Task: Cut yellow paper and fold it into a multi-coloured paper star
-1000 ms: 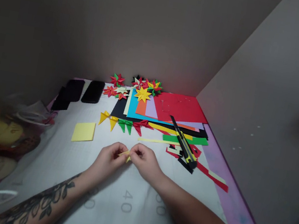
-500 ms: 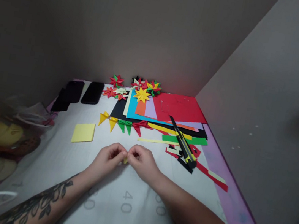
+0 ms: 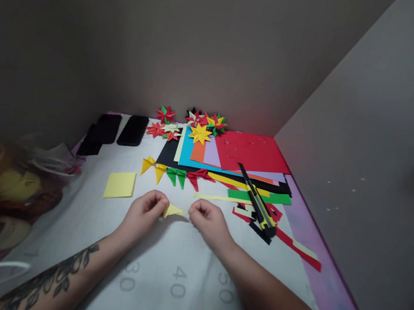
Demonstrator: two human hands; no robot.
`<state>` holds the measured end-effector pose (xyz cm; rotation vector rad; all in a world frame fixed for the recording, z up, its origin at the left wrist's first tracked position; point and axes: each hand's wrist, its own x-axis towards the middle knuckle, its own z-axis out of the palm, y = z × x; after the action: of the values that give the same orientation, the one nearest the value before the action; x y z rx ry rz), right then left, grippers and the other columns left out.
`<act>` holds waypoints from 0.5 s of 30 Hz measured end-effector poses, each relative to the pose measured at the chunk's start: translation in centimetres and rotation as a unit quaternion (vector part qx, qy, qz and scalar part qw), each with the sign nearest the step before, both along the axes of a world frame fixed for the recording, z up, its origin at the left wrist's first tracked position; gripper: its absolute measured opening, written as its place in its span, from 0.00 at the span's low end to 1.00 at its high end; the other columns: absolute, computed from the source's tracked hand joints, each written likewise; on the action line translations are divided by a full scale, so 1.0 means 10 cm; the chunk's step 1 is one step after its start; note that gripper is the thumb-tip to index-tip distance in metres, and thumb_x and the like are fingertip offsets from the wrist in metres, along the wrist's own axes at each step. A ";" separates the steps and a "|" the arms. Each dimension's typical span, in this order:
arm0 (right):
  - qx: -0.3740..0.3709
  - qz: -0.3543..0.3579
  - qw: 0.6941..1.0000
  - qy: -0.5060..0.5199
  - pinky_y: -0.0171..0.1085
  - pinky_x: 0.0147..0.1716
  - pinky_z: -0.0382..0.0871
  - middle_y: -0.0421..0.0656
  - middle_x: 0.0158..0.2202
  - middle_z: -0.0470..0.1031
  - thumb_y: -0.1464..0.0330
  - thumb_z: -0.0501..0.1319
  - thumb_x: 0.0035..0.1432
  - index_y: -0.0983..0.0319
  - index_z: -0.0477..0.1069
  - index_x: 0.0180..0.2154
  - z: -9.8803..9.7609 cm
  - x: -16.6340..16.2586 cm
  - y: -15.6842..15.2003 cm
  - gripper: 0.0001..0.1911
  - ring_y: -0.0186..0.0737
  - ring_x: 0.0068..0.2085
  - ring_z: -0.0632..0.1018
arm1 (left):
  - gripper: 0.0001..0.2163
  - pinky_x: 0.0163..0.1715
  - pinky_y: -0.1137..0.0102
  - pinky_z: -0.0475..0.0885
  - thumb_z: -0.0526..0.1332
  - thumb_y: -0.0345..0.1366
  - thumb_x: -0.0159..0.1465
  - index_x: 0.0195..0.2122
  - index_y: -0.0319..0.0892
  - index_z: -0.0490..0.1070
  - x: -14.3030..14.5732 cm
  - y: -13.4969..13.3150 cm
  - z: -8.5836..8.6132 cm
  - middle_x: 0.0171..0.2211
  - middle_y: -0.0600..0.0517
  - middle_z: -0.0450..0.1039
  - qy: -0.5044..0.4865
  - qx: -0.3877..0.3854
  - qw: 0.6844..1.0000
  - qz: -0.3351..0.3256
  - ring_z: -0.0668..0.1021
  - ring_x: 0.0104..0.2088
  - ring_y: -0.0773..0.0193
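Observation:
My left hand (image 3: 145, 212) pinches a small piece of folded yellow paper (image 3: 173, 211) between thumb and fingertips. The paper narrows to a point on its right side. Just beyond that point is my right hand (image 3: 211, 224), its fingers curled and pressed together; whether they grip the tip is too small to make out. Both hands are low over the white numbered sheet (image 3: 150, 294). A stack of pale yellow square paper (image 3: 120, 185) lies left of my left hand. Behind the hands, folded paper pieces (image 3: 176, 176) in yellow, green and red stand in a row.
A yellow-black utility knife (image 3: 258, 204) with its blade out lies over paper strips (image 3: 302, 249) at right. Coloured sheets (image 3: 255, 153) and several folded paper stars (image 3: 200, 133) are at the back. Two dark phone-like slabs (image 3: 133, 130) lie back left; bags (image 3: 5, 183) crowd the left edge.
My hands have moved apart, the right one going right. The folded yellow paper, mostly covered by my fingers before, now shows between them, in my left hand. The view has shifted slightly.

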<state>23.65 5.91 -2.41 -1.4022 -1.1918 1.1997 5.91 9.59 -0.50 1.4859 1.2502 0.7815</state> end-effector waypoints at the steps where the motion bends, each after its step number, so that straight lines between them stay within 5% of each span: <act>1: 0.007 -0.007 1.000 0.012 0.30 0.22 0.59 0.35 0.20 0.64 0.66 0.57 0.51 0.61 0.64 0.23 0.01 -0.01 0.00 0.07 0.31 0.23 0.65 | 0.09 0.24 0.76 0.62 0.57 0.40 0.59 0.27 0.41 0.67 0.00 -0.01 0.00 0.21 0.57 0.66 -0.002 -0.001 1.000 -0.006 0.67 0.23 0.69; 9: 0.058 0.062 0.991 -0.100 0.31 0.26 0.61 0.37 0.23 0.68 0.72 0.57 0.50 0.61 0.67 0.22 0.00 -0.13 -0.03 0.06 0.32 0.27 0.68 | 0.09 0.25 0.75 0.65 0.58 0.38 0.59 0.27 0.40 0.72 0.04 -0.10 -0.01 0.22 0.55 0.71 0.006 -0.007 0.997 -0.083 0.71 0.25 0.68; 15: 0.009 0.051 0.998 -0.027 0.31 0.26 0.63 0.37 0.24 0.70 0.72 0.57 0.49 0.62 0.67 0.24 0.02 -0.09 -0.05 0.05 0.32 0.26 0.69 | 0.06 0.27 0.73 0.68 0.62 0.37 0.55 0.28 0.40 0.76 -0.01 -0.04 0.04 0.25 0.53 0.76 0.022 -0.006 0.999 -0.039 0.75 0.26 0.65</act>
<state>22.72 5.42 -2.20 -1.3824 -1.3233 1.2237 5.79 9.24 -0.12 1.5392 1.2194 0.6916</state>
